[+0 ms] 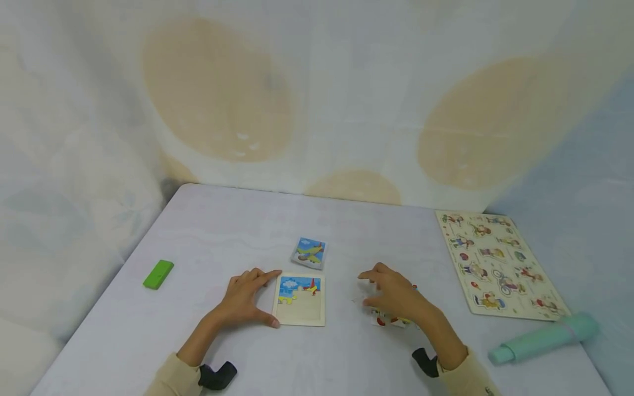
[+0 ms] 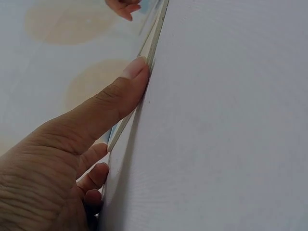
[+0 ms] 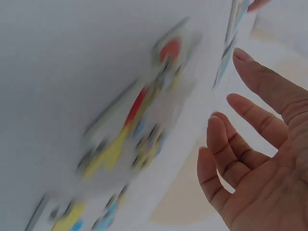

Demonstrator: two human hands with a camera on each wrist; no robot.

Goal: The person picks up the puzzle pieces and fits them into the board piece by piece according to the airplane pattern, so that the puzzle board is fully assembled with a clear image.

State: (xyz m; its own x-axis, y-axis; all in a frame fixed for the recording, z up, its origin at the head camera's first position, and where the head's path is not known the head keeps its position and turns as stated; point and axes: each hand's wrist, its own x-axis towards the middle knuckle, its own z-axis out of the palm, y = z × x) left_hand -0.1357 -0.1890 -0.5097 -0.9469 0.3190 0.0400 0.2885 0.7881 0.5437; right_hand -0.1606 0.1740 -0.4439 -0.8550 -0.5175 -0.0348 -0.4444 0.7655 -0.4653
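Note:
A square wooden jigsaw board [image 1: 304, 314] lies on the table, with blue sky, cloud and red-tailed puzzle pieces [image 1: 292, 284] fitted along its upper part; its lower part shows bare wood. My left hand [image 1: 247, 300] holds the board at its left side, index fingertip at the far corner and thumb at the near one. In the left wrist view, the thumb [image 2: 120, 91] presses the board's edge. Fingers spread and nothing between them, my right hand [image 1: 396, 294] hovers over loose printed pieces [image 1: 380, 318]. Those pieces [image 3: 113, 149] look blurred in the right wrist view.
Just beyond the board lies a small airplane picture [image 1: 310, 253]. A green block [image 1: 158, 274] sits far left. To the right are a large wooden figure puzzle [image 1: 500, 267] and a rolled teal mat [image 1: 545, 338]. Curtains with beige spots [image 1: 218, 88] hang behind the table [image 1: 238, 220].

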